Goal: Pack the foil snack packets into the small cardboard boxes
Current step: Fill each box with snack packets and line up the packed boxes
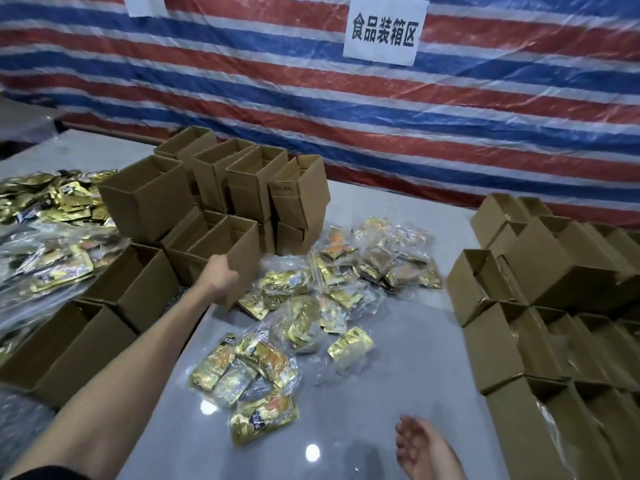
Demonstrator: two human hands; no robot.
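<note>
Head view. Your left hand (221,277) grips the near wall of an open brown cardboard box (242,244), just left of the loose scatter of gold foil snack packets (311,299) in clear wrap. The scatter lies mid-table on the glossy grey tabletop (398,358).

Your right hand (424,448) is near-right of the scatter, palm up, fingers loosely spread, holding nothing.

Stacked open brown boxes (242,178) stand tight behind the scatter's far-left edge. Rows of open brown boxes (536,306) stand right of the scatter, with a bare strip of table between. Open brown boxes (104,323) crowd its left side.

A red-white-blue striped tarp (381,109) hangs behind the scatter.
</note>
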